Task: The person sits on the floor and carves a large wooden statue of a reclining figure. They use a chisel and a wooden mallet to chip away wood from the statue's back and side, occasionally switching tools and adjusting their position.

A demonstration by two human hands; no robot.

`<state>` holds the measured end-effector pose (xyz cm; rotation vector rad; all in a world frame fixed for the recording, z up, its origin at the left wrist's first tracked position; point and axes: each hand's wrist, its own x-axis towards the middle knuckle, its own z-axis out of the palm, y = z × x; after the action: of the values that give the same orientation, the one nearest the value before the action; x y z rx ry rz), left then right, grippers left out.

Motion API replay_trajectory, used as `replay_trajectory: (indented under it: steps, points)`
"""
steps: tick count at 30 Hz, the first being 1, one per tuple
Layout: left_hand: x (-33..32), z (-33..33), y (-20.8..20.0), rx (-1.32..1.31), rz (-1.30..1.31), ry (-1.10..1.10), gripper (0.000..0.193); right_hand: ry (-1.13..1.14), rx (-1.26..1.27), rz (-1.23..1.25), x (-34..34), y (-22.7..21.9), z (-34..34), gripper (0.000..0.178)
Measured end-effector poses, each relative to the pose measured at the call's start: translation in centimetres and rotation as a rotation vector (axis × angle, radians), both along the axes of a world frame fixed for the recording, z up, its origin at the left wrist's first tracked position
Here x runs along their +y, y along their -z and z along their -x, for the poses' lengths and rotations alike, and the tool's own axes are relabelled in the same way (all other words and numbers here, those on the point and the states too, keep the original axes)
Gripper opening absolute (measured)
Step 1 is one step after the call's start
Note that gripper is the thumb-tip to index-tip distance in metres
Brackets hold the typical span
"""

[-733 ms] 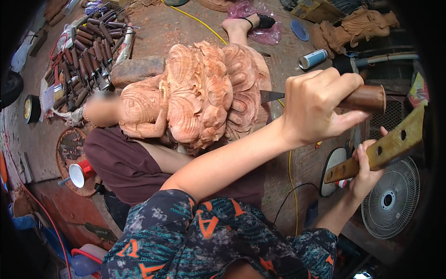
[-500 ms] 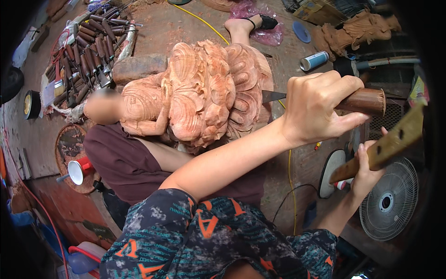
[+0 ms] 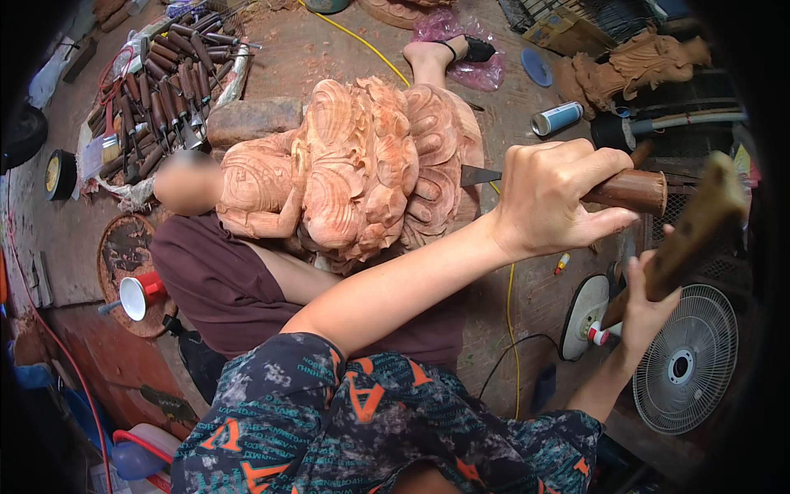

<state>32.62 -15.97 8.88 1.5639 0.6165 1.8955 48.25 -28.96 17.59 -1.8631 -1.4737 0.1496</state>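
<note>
The left hand [image 3: 547,198] grasps the chisel [image 3: 632,191] by its handle; the blade points left to the base of the carving [image 3: 358,165], contact unclear. The right hand [image 3: 646,309], to the right of the carving and nearer the person, grasps the bar [image 3: 695,235], raised at a tilt and blurred. The carving lies lengthwise before the person. Right of it: fan [image 3: 691,391], can [image 3: 557,118]. Directly behind it: block [image 3: 253,121]. Behind, to its left: tool pile [image 3: 169,86]. Left of it, nearer the person: mug [image 3: 146,290].

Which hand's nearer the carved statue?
Left. Left hand is just right of the statue, gripping a chisel; right hand is farther right, lower in view, holding a wooden bar.
</note>
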Motion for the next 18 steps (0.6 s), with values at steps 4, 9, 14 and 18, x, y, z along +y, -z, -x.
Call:
replay_trajectory:
  steps: [4, 9, 14, 18]
  points:
    - [0.0, 0.0, 0.0, -0.036, -0.032, -0.012, 0.038, 0.049, 0.052, -0.145, 0.1, 0.2, 0.1, 0.047]
    - [0.3, 0.1, 0.2, -0.042, -0.054, -0.016, 0.039, 0.013, -0.032, -0.046, -0.5, 0.8, -0.2, 0.05]
    - [-0.5, 1.7, -0.2, 0.191, -0.253, -0.132, 0.043, 0.038, -0.039, -0.01, -0.7, 1.8, 0.4, 0.057]
    - [-0.2, 0.1, -0.5, 0.032, -0.215, -0.044, 0.041, 0.058, 0.044, 0.035, -0.4, 1.5, -0.8, 0.059]
